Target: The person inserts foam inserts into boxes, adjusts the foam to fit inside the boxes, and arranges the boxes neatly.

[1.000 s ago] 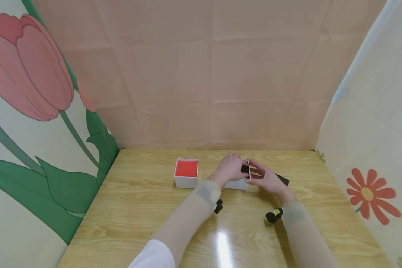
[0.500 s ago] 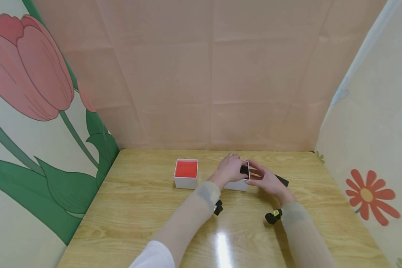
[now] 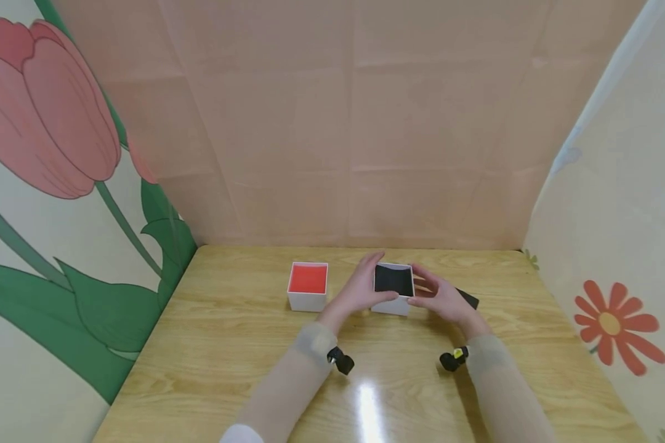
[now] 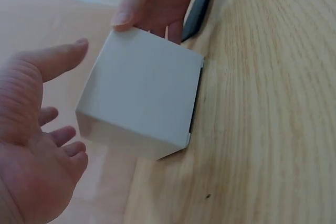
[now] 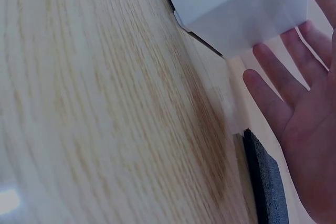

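Note:
A white box (image 3: 390,306) with black lining or foam (image 3: 393,280) inside stands at the table's back, between both hands. Around its left side, my left hand (image 3: 360,288) has its thumb and fingers spread apart. The left wrist view shows a gap between that thumb and the box (image 4: 142,80). At the right end, my right hand (image 3: 440,299) holds the box, thumb over the front edge near the corner. Its other fingers lie against the right side of the box (image 5: 241,24) in the right wrist view. The box's underside is hidden.
A second white box (image 3: 308,301), with a red inside surface (image 3: 308,279), stands to the left on the wooden table (image 3: 227,344). Behind my right hand lies a flat black foam-like piece (image 3: 468,298). A plain cloth (image 3: 349,154) hangs behind the table, with printed cloths at both sides.
My left hand has come out of the box's opening and moved left, with its fingers now spread beside it. The black inside is now uncovered. My right hand stays in place.

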Demonstrator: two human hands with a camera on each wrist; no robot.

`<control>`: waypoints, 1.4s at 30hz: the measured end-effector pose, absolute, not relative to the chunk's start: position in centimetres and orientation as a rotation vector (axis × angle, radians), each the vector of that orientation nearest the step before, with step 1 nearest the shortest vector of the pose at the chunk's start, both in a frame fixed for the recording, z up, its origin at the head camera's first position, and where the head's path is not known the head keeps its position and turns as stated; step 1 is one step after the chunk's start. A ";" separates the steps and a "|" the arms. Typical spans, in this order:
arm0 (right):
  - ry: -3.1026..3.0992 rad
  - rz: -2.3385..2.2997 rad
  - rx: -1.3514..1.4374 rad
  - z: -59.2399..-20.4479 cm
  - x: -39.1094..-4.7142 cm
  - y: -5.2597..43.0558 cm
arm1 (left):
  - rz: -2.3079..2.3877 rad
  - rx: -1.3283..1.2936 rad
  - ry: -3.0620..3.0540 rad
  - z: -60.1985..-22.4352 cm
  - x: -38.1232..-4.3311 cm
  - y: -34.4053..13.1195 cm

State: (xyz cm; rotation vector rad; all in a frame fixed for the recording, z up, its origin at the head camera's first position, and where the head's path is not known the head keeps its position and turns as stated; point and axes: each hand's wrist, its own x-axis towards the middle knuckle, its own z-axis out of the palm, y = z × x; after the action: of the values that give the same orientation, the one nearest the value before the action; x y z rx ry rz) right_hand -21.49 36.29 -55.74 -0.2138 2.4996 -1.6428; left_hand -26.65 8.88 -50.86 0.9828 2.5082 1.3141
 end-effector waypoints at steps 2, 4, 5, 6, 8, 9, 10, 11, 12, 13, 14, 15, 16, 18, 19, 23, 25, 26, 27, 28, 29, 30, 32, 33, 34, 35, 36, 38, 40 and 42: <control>2.497 -1.650 -0.212 -55.7 -21.4 36.3 | 1.371 0.948 2.445 -51.4 -26.5 8.6; 2.490 -1.658 -0.218 -55.8 -21.4 36.2 | 1.422 0.902 2.397 -51.9 -26.4 8.3; 2.486 -1.664 -0.220 -55.8 -21.4 36.2 | 1.449 0.883 2.380 -52.2 -26.4 8.3; 2.484 -1.665 -0.221 -55.8 -21.4 36.2 | 1.473 0.861 2.362 -52.4 -26.4 8.2; 2.478 -1.673 -0.201 -55.7 -21.4 36.1 | 1.515 0.824 2.343 -52.7 -26.5 8.1; 2.475 -1.674 -0.193 -55.7 -21.4 36.1 | 1.530 0.805 2.335 -52.8 -26.6 8.0; 2.472 -1.675 -0.183 -55.7 -21.4 36.1 | 1.550 0.787 2.321 -52.9 -26.6 8.0; 2.469 -1.675 -0.171 -55.6 -21.4 36.1 | 1.562 0.774 2.308 -53.0 -26.8 7.9; 2.465 -1.674 -0.159 -55.6 -21.5 36.2 | 1.573 0.759 2.287 -53.0 -26.9 7.9; 2.461 -1.676 -0.148 -55.6 -21.5 36.1 | 1.588 0.749 2.267 -53.1 -27.0 7.8; 2.458 -1.673 -0.147 -55.5 -21.5 36.1 | 1.593 0.740 2.248 -53.2 -27.1 7.8; 2.455 -1.669 -0.144 -55.5 -21.5 36.2 | 1.607 0.730 2.219 -53.3 -27.2 7.8; 2.453 -1.667 -0.145 -55.5 -21.5 36.2 | 1.620 0.726 2.189 -53.4 -27.3 7.7; 2.451 -1.663 -0.141 -55.5 -21.5 36.2 | 1.633 0.714 2.144 -53.6 -27.5 7.7; 2.451 -1.662 -0.138 -55.5 -21.5 36.2 | 1.638 0.707 2.127 -53.6 -27.6 7.7; 2.459 -1.655 -0.137 -55.5 -21.6 36.2 | 1.643 0.695 2.110 -53.7 -27.9 7.6; 2.466 -1.653 -0.157 -55.6 -21.6 36.3 | 1.643 0.696 2.115 -53.8 -28.1 7.6; 2.468 -1.654 -0.164 -55.6 -21.6 36.3 | 1.641 0.698 2.121 -53.8 -28.2 7.6; 2.467 -1.658 -0.167 -55.7 -21.6 36.3 | 1.639 0.699 2.126 -53.9 -28.3 7.6; 2.466 -1.659 -0.176 -55.7 -21.6 36.3 | 1.634 0.701 2.132 -54.0 -28.3 7.6; 2.464 -1.662 -0.183 -55.7 -21.6 36.4 | 1.628 0.707 2.137 -54.0 -28.4 7.6; 2.463 -1.662 -0.189 -55.7 -21.5 36.4 | 1.631 0.717 2.136 -54.1 -28.4 7.6; 2.457 -1.665 -0.188 -55.6 -21.5 36.4 | 1.633 0.732 2.134 -54.2 -28.5 7.5; 2.456 -1.663 -0.191 -55.6 -21.5 36.4 | 1.634 0.739 2.131 -54.2 -28.5 7.5; 2.453 -1.663 -0.194 -55.5 -21.4 36.5 | 1.634 0.749 2.126 -54.2 -28.5 7.4; 2.451 -1.663 -0.194 -55.5 -21.4 36.5 | 1.633 0.759 2.122 -54.2 -28.5 7.4; 2.450 -1.661 -0.197 -55.5 -21.4 36.5 | 1.631 0.766 2.119 -54.2 -28.4 7.4; 2.446 -1.661 -0.199 -55.4 -21.3 36.6 | 1.616 0.782 2.119 -54.1 -28.4 7.3; 2.447 -1.659 -0.196 -55.4 -21.2 36.7 | 1.603 0.801 2.123 -54.1 -28.5 7.3; 2.449 -1.656 -0.191 -55.4 -21.1 36.7 | 1.583 0.813 2.135 -54.0 -28.5 7.3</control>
State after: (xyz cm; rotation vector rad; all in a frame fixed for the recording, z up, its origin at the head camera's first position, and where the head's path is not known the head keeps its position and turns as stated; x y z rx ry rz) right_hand -21.14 36.74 -55.38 -0.1906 2.4494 -1.6560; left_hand -28.46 7.32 -54.02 0.8125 2.1347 1.5834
